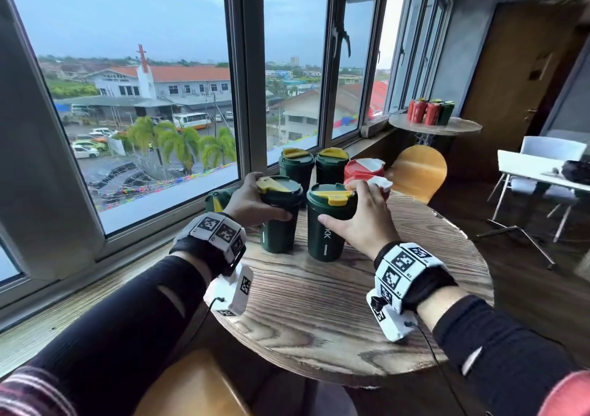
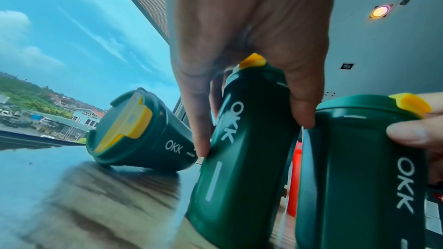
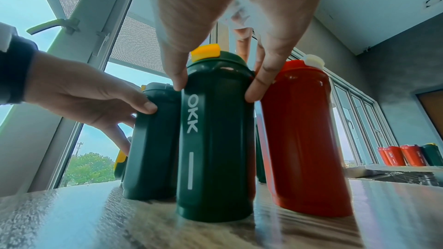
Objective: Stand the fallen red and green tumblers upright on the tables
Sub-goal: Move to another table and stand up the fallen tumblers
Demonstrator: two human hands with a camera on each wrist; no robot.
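Two dark green tumblers with yellow lid flaps stand side by side on the round wooden table (image 1: 319,319). My left hand (image 1: 269,196) grips the left green tumbler (image 1: 279,233) near its lid, thumb in front and fingers behind. My right hand (image 1: 338,203) grips the right green tumbler (image 1: 325,240) the same way. In the left wrist view, another green tumbler (image 2: 143,135) lies on its side at the table's window edge, left of my left hand (image 2: 253,135). In the right wrist view, a red tumbler (image 3: 304,139) stands just right of my right hand (image 3: 215,90).
Two more green tumblers (image 1: 314,165) and two red ones with white flaps (image 1: 364,168) stand upright behind. A far round table (image 1: 453,126) holds several upright red and green tumblers. Windows run along the left. A wooden chair back (image 1: 418,172) stands beyond the table, with a white table and chairs at right.
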